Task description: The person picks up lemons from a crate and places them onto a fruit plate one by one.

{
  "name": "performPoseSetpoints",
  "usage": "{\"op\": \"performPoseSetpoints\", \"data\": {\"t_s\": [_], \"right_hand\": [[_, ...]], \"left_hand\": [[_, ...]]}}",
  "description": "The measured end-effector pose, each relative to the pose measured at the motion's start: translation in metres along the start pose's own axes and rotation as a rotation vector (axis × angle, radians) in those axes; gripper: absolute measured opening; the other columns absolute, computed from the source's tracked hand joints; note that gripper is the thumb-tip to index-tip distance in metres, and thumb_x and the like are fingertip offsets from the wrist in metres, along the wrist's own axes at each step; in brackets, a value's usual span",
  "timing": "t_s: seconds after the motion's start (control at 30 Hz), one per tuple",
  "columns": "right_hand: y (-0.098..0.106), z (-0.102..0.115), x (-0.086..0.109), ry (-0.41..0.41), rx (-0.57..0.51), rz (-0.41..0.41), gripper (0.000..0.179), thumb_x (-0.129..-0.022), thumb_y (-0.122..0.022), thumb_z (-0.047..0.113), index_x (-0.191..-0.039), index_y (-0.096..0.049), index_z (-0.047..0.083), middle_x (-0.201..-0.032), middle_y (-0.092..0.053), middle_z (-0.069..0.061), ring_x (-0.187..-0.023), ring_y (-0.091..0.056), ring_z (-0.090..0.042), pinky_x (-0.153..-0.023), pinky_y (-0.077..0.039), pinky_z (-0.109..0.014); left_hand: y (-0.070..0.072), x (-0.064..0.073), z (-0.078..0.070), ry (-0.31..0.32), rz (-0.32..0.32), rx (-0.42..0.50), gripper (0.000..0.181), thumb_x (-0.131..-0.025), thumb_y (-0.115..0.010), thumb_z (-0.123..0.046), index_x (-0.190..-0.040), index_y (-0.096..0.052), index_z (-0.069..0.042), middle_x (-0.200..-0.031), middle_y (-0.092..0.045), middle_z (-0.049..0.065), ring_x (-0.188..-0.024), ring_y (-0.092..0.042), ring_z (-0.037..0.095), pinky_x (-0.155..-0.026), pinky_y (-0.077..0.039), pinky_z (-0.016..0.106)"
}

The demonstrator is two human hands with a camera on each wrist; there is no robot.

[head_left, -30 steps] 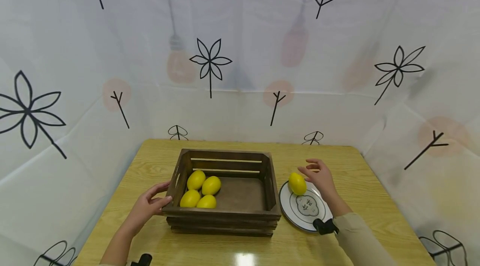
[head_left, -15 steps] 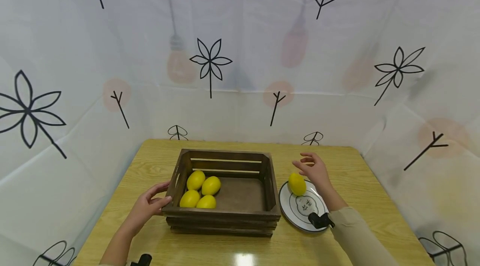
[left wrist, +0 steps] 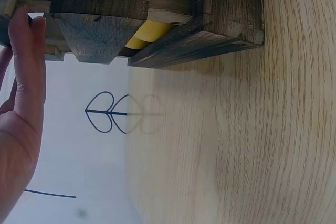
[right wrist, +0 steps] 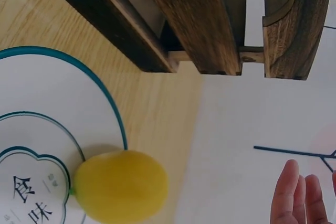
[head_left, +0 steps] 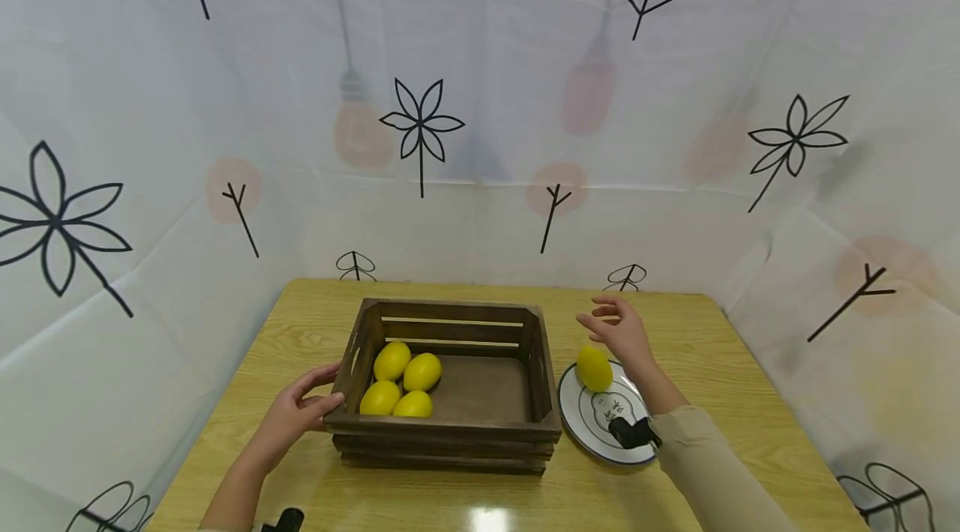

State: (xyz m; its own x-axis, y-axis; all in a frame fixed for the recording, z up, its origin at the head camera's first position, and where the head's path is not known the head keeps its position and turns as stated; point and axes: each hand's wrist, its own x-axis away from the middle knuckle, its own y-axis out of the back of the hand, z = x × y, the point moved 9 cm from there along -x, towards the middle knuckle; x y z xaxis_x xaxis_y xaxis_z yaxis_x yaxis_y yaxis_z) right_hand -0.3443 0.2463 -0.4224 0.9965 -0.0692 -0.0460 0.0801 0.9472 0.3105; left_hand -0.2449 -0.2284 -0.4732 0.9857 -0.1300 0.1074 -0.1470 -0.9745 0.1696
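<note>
A brown slatted wooden crate (head_left: 442, 425) stands mid-table with several lemons (head_left: 380, 397) grouped at its left end. My left hand (head_left: 296, 411) rests against the crate's left side, thumb at the front corner; in the left wrist view its fingers (left wrist: 29, 61) lie straight along the outer slats. Right of the crate, a lemon (head_left: 595, 369) sits on the far left part of a white plate (head_left: 581, 424) with a dark rim. Above and beyond that lemon hovers my right hand (head_left: 624, 336), fingers loosely bent, holding nothing.
The table (head_left: 315, 307) is light wood-grained. A white cloth (head_left: 480, 207) with line-drawn leaves hangs behind it and along both sides. The crate's right wall stands close beside the plate's left edge.
My right hand has risen away from the lemon on the plate, moving up and slightly left. My left hand, the crate and the lemons stay where they were.
</note>
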Motion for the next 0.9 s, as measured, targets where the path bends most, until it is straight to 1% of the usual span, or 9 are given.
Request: {"op": "performPoseSetpoints", "data": {"t_s": [0.13,0.23,0.27,0.37,0.47,0.57,0.77,0.87,0.9], "right_hand": [[-0.003,0.006,-0.002,-0.003,0.003,0.006,0.063,-0.084,-0.07,0.033,-0.131,-0.043,0.001,-0.116,-0.046,-0.019,-0.096,-0.05,-0.028,-0.08,-0.049,-0.037],[-0.006,0.012,-0.002,0.003,-0.003,0.011,0.062,-0.085,-0.069,0.031,-0.132,-0.042,0.0,-0.116,-0.046,-0.019,-0.097,-0.051,-0.027,-0.079,-0.05,-0.034],[-0.007,0.017,0.0,0.0,-0.007,0.012,0.06,-0.086,-0.069,0.028,-0.132,-0.043,0.0,-0.116,-0.046,-0.019,-0.097,-0.051,-0.028,-0.078,-0.05,-0.032],[-0.01,0.023,0.001,0.018,-0.012,0.018,0.058,-0.086,-0.068,0.026,-0.131,-0.042,-0.001,-0.114,-0.046,-0.019,-0.098,-0.052,-0.029,-0.075,-0.051,-0.028],[-0.013,0.036,0.004,0.026,-0.019,0.024,0.055,-0.087,-0.068,0.02,-0.13,-0.043,-0.003,-0.112,-0.046,-0.021,-0.097,-0.053,-0.031,-0.073,-0.051,-0.027],[-0.016,0.042,0.003,0.03,-0.031,0.031,0.053,-0.087,-0.068,0.017,-0.128,-0.044,-0.004,-0.112,-0.047,-0.021,-0.095,-0.053,-0.031,-0.073,-0.051,-0.03],[-0.022,0.037,-0.007,0.035,-0.046,0.042,0.054,-0.086,-0.069,0.022,-0.129,-0.046,0.001,-0.114,-0.048,-0.019,-0.096,-0.053,-0.03,-0.079,-0.05,-0.036],[-0.024,0.039,-0.01,0.05,-0.051,0.045,0.054,-0.086,-0.069,0.024,-0.129,-0.045,0.001,-0.114,-0.047,-0.019,-0.098,-0.053,-0.031,-0.08,-0.049,-0.037],[-0.025,0.04,-0.01,0.052,-0.05,0.045,0.055,-0.086,-0.069,0.024,-0.129,-0.045,0.001,-0.114,-0.047,-0.019,-0.098,-0.053,-0.031,-0.08,-0.05,-0.036]], "left_hand": [[0.0,-0.001,0.001,0.002,0.001,0.001,0.055,-0.091,-0.061,-0.021,-0.14,-0.041,-0.009,-0.137,-0.039,0.02,-0.099,-0.06,0.016,-0.072,-0.05,0.039],[0.0,-0.001,0.001,-0.002,0.004,0.002,0.055,-0.091,-0.061,-0.021,-0.14,-0.04,-0.009,-0.137,-0.038,0.02,-0.099,-0.06,0.016,-0.072,-0.05,0.039],[0.001,-0.001,0.001,-0.002,0.004,0.003,0.055,-0.091,-0.061,-0.021,-0.14,-0.041,-0.009,-0.137,-0.038,0.02,-0.099,-0.06,0.016,-0.072,-0.05,0.039],[0.001,-0.001,0.002,-0.004,0.006,0.004,0.055,-0.091,-0.061,-0.021,-0.141,-0.04,-0.009,-0.138,-0.038,0.02,-0.099,-0.06,0.016,-0.072,-0.05,0.039],[0.0,-0.001,0.001,-0.006,0.008,0.006,0.055,-0.091,-0.061,-0.021,-0.141,-0.04,-0.009,-0.138,-0.038,0.02,-0.099,-0.06,0.015,-0.072,-0.05,0.039],[0.0,-0.001,0.001,-0.008,0.011,0.007,0.055,-0.091,-0.061,-0.021,-0.141,-0.04,-0.009,-0.138,-0.038,0.02,-0.098,-0.06,0.015,-0.072,-0.05,0.039],[0.0,-0.001,0.001,-0.001,0.005,0.007,0.055,-0.091,-0.061,-0.021,-0.14,-0.04,-0.009,-0.138,-0.038,0.02,-0.099,-0.06,0.016,-0.072,-0.05,0.039],[0.001,-0.001,0.001,0.002,0.002,0.005,0.055,-0.091,-0.061,-0.021,-0.141,-0.04,-0.009,-0.138,-0.038,0.019,-0.1,-0.06,0.016,-0.072,-0.05,0.038],[0.001,-0.001,0.001,0.003,0.001,0.002,0.055,-0.091,-0.061,-0.022,-0.141,-0.04,-0.009,-0.138,-0.038,0.019,-0.1,-0.06,0.016,-0.072,-0.05,0.038]]}}
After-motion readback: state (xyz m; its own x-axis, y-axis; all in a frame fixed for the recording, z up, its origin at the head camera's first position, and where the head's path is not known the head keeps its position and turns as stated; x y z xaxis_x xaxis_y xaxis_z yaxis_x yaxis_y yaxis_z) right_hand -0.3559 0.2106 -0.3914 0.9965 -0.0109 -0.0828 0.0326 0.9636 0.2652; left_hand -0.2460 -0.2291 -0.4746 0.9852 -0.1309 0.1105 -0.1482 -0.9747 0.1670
